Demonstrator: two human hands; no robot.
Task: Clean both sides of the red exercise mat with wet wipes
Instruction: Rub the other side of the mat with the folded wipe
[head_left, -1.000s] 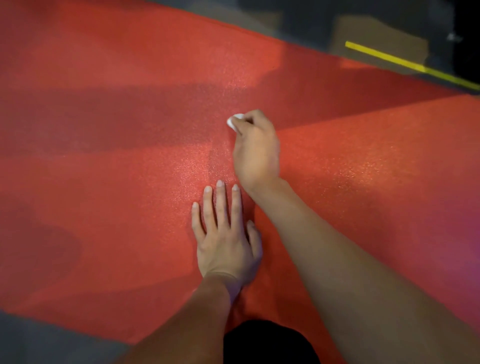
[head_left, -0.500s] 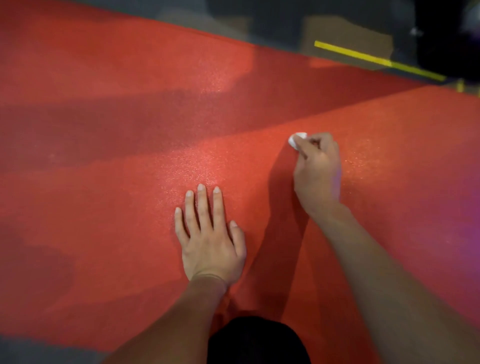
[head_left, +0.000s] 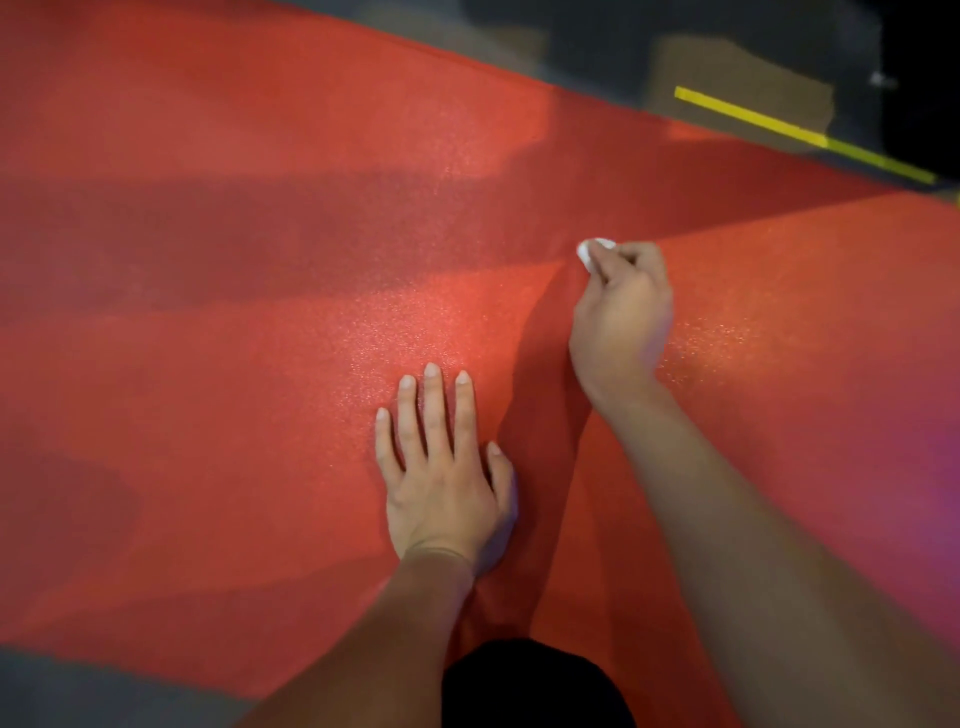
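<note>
The red exercise mat (head_left: 234, 364) lies flat on the floor and fills most of the view. My left hand (head_left: 447, 483) rests palm down on it near the middle, fingers straight and spread. Further up and to the right, my right hand (head_left: 623, 317) has its fingers curled round a small bunched white wet wipe (head_left: 592, 250) and holds it against the mat. Only a bit of the wipe shows past the fingertips.
Dark grey floor (head_left: 597, 47) borders the mat's far edge and shows again at the bottom left. A yellow strip (head_left: 800, 134) lies on the floor at the upper right. A dark clothed knee (head_left: 535, 686) is at the bottom centre.
My right hand with the wipe has swept to the right across the mat, from just above the left hand to further right. The left hand stays pressed flat.
</note>
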